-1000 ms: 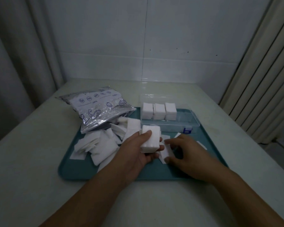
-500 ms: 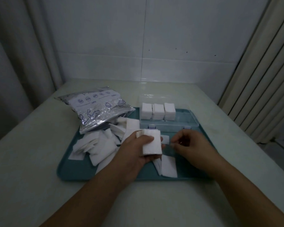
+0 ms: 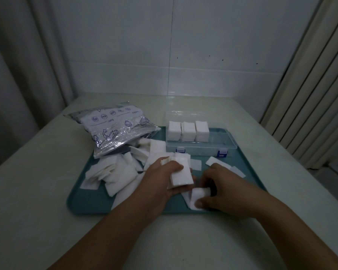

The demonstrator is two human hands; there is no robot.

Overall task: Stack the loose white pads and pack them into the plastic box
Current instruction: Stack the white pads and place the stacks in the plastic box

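Observation:
My left hand (image 3: 160,179) grips a thick stack of white pads (image 3: 180,174) above the middle of the teal tray (image 3: 90,203). Just right of it, my right hand (image 3: 220,190) pinches a loose white pad (image 3: 198,195) lying near the tray's front edge. A heap of loose pads (image 3: 117,170) covers the tray's left half. The clear plastic box (image 3: 222,142) stands open at the tray's far right, with three upright pad stacks (image 3: 188,131) in its left part. A few single pads (image 3: 215,161) lie in front of the box.
A silver zip bag (image 3: 115,130) with blue print lies at the tray's far left corner, partly on the pale table (image 3: 37,172). Grey curtains hang at the left, a ribbed panel at the right, a white wall behind.
My right hand has dropped from beside the stack toward the tray's front edge and now pinches a loose pad there. The left hand has kept its hold on the stack.

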